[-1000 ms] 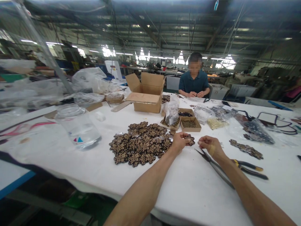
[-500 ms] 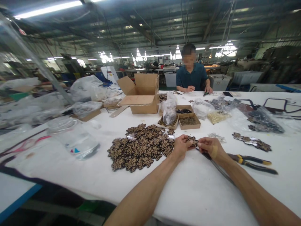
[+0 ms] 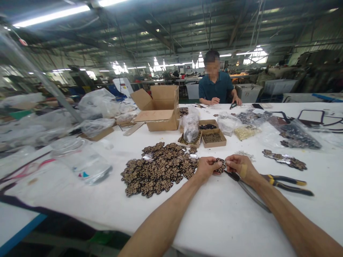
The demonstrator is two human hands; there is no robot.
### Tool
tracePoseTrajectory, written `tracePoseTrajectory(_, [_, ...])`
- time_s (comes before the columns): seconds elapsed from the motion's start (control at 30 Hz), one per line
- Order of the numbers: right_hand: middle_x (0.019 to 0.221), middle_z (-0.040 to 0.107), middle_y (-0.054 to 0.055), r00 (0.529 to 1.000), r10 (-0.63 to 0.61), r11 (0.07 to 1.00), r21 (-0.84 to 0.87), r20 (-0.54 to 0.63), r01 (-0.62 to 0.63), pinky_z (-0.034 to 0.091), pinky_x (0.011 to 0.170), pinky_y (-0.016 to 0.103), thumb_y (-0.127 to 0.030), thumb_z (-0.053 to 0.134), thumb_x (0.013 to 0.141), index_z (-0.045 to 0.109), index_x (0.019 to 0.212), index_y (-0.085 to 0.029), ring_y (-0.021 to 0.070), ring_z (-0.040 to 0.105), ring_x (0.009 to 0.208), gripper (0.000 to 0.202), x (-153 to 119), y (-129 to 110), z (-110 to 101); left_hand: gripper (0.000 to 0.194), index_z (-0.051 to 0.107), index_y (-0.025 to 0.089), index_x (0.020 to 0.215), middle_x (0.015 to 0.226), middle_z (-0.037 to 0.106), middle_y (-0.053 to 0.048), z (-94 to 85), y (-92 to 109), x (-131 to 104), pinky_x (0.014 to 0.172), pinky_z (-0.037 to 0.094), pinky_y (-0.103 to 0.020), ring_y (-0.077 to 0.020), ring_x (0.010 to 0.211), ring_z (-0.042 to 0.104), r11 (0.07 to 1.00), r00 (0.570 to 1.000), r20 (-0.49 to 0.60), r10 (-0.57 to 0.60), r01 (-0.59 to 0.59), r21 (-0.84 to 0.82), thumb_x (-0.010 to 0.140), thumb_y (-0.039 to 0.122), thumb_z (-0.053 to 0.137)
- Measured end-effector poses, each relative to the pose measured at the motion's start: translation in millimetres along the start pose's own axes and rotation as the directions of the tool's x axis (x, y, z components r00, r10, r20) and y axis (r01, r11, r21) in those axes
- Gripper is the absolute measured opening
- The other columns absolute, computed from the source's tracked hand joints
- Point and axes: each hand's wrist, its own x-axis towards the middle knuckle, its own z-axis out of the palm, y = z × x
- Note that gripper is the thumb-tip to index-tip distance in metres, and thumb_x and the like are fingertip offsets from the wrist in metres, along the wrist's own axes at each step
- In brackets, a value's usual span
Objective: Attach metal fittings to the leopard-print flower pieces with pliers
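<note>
My left hand pinches a leopard-print, flower-shaped patch between thumb and fingers, above the white table. Close to the patch's right edge, the thumb and fingers of my right hand are pressed together; whatever they hold is too small to make out. Dark-tipped pliers lie on the table below my right hand, partly hidden by the wrist. A second pair of pliers with yellow and black handles lies beyond the right forearm. Left of my hands spreads a heap of similar leopard-print patches.
Small cardboard trays of tiny parts and an open carton stand behind the heap. At left is a clear jug of liquid. Opposite, a person in a dark shirt works. Plastic bags and more patches lie right.
The patch has been turned in my left hand, showing a darker side. My right fingers have drawn slightly away from it. The view has shifted a little.
</note>
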Motion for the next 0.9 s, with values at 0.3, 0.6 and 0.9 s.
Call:
tracePoseTrajectory(0.3, [0.063, 0.064, 0.001, 0.998, -0.049, 0.989, -0.135, 0.029, 0.053, 0.046, 0.056, 0.027, -0.056, 0.081, 0.074, 0.066, 0.083, -0.016, 0.0149, 0.057, 0.057, 0.043, 0.6, 0.3, 2.5, 0.052, 0.071, 0.009, 0.086, 0.075, 0.073, -0.01, -1.0, 0.2, -2.8, 0.044, 0.049, -0.02, -0.0171, 0.059, 0.068, 0.998, 0.988, 0.143, -0.05, 0.045, 0.036, 0.062, 0.052, 0.089])
tracePoseTrajectory(0.6, [0.076, 0.068, 0.005, 0.989, -0.118, 0.96, -0.246, 0.087, 0.136, 0.048, 0.063, 0.032, -0.053, 0.08, 0.078, 0.068, 0.09, -0.016, 0.0187, 0.06, 0.066, 0.041, 4.0, 10.3, -5.0, 0.061, 0.068, 0.008, 0.092, 0.082, 0.075, -0.012, -4.9, -1.1, -3.4, 0.048, 0.054, -0.026, -0.0178, 0.06, 0.069, 0.995, 0.977, 0.189, -0.098, 0.102, -0.013, 0.055, 0.049, 0.093])
tracePoseTrajectory(0.9, [0.08, 0.068, 0.004, 0.983, -0.17, 0.963, -0.198, 0.074, 0.182, 0.048, 0.065, 0.032, -0.052, 0.078, 0.081, 0.068, 0.094, -0.017, 0.0181, 0.06, 0.068, 0.038, 5.9, 15.9, -4.5, 0.06, 0.069, 0.007, 0.09, 0.073, 0.074, -0.009, -4.5, 9.8, -9.8, 0.05, 0.052, -0.023, -0.0153, 0.059, 0.068, 0.987, 0.97, 0.197, -0.146, 0.157, -0.044, 0.053, 0.046, 0.095])
